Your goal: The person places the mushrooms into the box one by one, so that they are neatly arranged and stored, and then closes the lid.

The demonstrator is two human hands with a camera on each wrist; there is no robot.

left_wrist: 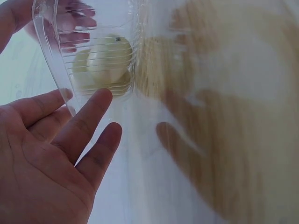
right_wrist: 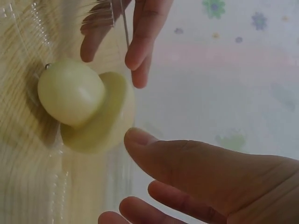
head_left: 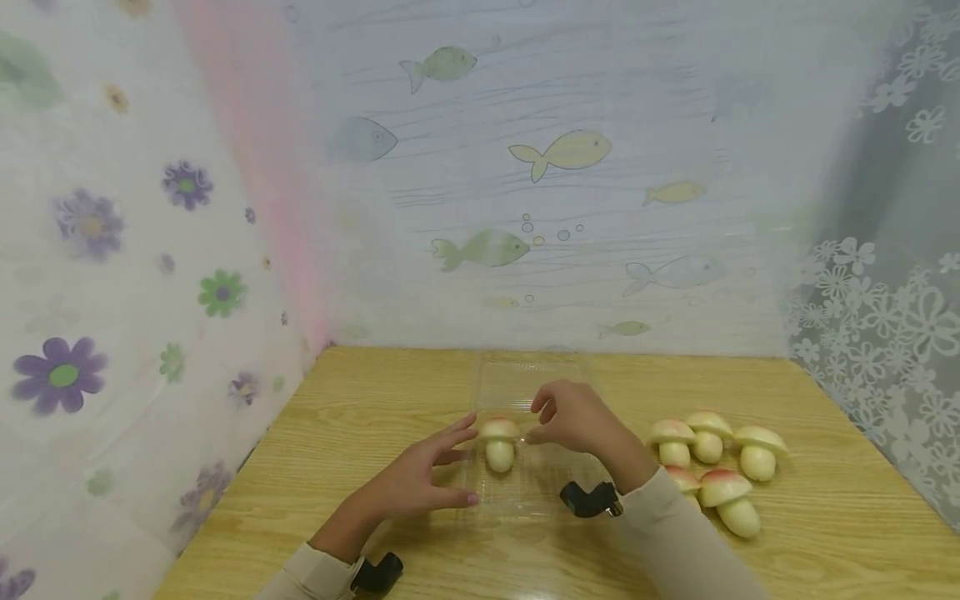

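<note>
A clear plastic box (head_left: 525,500) with its ribbed lid (head_left: 517,379) folded back lies on the table in front of me. One toy mushroom (head_left: 500,454), pale with a reddish cap, lies inside the box toward its left side. My left hand (head_left: 416,475) is at the box's left wall with fingers spread; in the left wrist view its fingertips (left_wrist: 105,98) meet the plastic. Over the box, just right of the mushroom, hovers my right hand (head_left: 581,421), holding nothing. In the right wrist view its thumb (right_wrist: 159,151) is close beside the mushroom cap (right_wrist: 119,116); whether they touch I cannot tell.
Several more toy mushrooms (head_left: 723,492) are grouped on the wooden table (head_left: 360,392) right of my right forearm. Behind the table hangs a fish-print sheet (head_left: 570,250); flower-print sheets (head_left: 112,333) stand at both sides. Each wrist carries a black camera mount (head_left: 588,500).
</note>
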